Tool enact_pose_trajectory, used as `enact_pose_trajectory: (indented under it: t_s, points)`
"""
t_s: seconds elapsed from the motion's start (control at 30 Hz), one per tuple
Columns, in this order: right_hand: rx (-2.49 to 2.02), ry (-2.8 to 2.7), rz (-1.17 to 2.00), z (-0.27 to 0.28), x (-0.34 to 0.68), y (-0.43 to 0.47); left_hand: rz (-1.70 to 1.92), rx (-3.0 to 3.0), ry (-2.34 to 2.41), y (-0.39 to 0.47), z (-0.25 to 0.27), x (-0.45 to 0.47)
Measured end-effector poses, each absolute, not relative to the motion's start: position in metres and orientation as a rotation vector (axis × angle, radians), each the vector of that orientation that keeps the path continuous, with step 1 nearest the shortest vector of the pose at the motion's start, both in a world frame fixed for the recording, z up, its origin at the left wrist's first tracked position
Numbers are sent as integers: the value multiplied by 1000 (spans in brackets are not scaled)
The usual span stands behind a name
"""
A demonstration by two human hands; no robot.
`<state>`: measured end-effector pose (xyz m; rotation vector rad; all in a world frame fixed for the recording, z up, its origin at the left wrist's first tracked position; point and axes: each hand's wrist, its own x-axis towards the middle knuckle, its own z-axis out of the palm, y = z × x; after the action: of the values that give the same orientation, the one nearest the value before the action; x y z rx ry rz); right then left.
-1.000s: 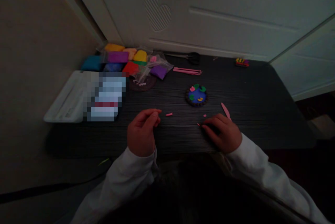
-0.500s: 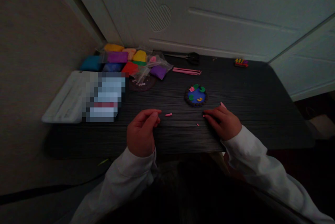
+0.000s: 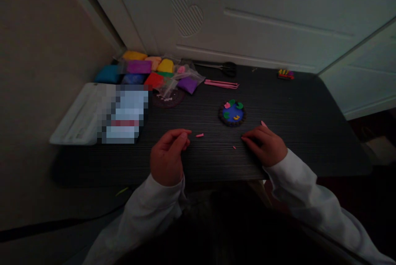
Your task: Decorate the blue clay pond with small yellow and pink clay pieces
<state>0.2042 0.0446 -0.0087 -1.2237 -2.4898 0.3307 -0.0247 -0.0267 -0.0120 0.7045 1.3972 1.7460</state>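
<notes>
My left hand [image 3: 168,155] is closed in a pinch left of a short pink clay roll [image 3: 199,135]; anything between its fingertips is hidden. My right hand [image 3: 264,146] rests low over the table, thumb and forefinger pinched together where a small pink clay piece showed earlier. From behind its knuckles pokes the end of a pink tool [image 3: 263,124]; whether it is held cannot be seen. A tiny pink clay bit [image 3: 234,147] lies between the hands. Beyond them sits a round clay pond [image 3: 233,113] with a dark beaded rim, green leaves, a pink flower and yellow shapes.
Bags of coloured clay [image 3: 139,67] are heaped at the back left, near a dark round mat [image 3: 173,100] with pale bits. A white case [image 3: 85,114] and a blurred-out panel [image 3: 128,110] lie left. Pink tweezers [image 3: 221,84], scissors [image 3: 228,68] and a colourful clay piece [image 3: 285,74] sit toward the back.
My right thumb and forefinger have come together over the small pink clay piece at their tips. My left hand stays practically still, and the view has shifted very slightly.
</notes>
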Motion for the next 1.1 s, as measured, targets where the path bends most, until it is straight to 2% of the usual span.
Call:
enact_pose_trajectory:
  t_s: [0.2,0.53,0.87,1.1]
  points:
    - [-1226,-2463,367,-8,203,45,1744,708,1399,-27,-13,-25]
    - [-1295,-2478,227,-9,191,39,1758,676,1388,-26,-11,-24]
    - [-1151,-2518,413,-2,204,26,1730,681,1407,-28,-11,-24]
    - [-1041,-2715,398,-3,196,31,1735,718,1395,-27,-13,-25]
